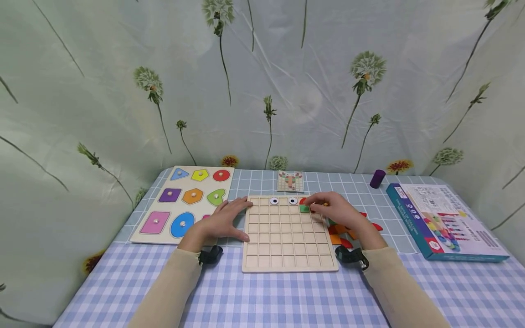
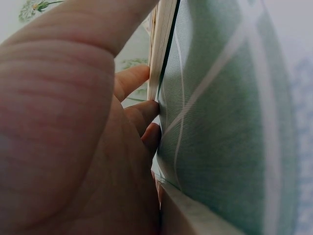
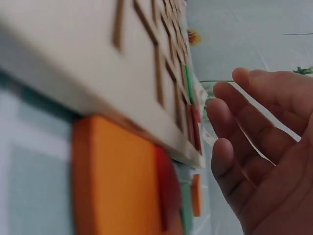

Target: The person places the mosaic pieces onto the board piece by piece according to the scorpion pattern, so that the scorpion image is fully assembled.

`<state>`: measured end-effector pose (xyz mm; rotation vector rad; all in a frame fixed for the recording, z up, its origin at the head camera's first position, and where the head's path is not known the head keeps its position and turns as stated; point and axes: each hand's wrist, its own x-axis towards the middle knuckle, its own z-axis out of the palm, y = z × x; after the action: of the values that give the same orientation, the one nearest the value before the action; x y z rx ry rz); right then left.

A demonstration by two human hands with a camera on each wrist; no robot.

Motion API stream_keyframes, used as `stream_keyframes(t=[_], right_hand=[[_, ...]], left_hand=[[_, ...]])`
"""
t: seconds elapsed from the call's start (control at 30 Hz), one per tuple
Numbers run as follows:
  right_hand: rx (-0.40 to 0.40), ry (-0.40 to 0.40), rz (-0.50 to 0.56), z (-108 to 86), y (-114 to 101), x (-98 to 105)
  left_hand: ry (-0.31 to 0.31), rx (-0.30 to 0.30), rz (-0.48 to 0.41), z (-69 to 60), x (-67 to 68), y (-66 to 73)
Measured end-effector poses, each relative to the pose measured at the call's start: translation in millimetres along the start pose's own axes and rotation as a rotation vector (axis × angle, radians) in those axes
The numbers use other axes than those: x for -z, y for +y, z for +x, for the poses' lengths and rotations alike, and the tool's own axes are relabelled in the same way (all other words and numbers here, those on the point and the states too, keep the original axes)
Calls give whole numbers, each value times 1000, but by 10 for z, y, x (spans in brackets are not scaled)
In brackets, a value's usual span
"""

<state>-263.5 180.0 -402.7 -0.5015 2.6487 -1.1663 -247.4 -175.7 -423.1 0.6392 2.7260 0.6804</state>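
A wooden grid board [image 1: 287,249] lies on the table. Spread along its left edge, my left hand [image 1: 223,221] touches it with fingertips and thumb; in the left wrist view, fingers [image 2: 133,81] rest at the board's side [image 2: 162,46]. My right hand [image 1: 339,212] hovers over the upper right corner, fingers loosely bent. The right wrist view shows nothing between those fingers [image 3: 224,156]. Two round eye pieces [image 1: 274,201] sit in the top row. Near the right hand are a green square [image 1: 304,208] and a red piece [image 1: 302,200] in the grid, partly hidden in the head view.
Loose orange [image 1: 336,240], red and green pieces lie right of the board. Behind it stands a small pattern card [image 1: 290,182]. A knobbed shape puzzle [image 1: 164,196] lies left, partly under the left hand. A purple cylinder [image 1: 377,178] and a flat box [image 1: 447,223] are to the right.
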Motion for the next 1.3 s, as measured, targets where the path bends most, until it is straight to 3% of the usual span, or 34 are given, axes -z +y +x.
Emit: stream_keyframes(t=[0.3, 0.57, 0.77, 1.03, 1.3], right_hand=[[-4, 55, -103, -46, 51, 182], [-32, 55, -162, -112, 104, 321], [-38, 11, -179, -152, 181, 413], [-58, -137, -213, -195, 253, 426], [-122, -148, -188, -186, 300, 390]], left_hand=[[-1, 5, 5, 3, -4, 4], [3, -18, 18, 11, -4, -18], [5, -33, 11, 1, 0, -25], [8, -40, 15, -6, -3, -28], [-2, -22, 26, -4, 13, -21]])
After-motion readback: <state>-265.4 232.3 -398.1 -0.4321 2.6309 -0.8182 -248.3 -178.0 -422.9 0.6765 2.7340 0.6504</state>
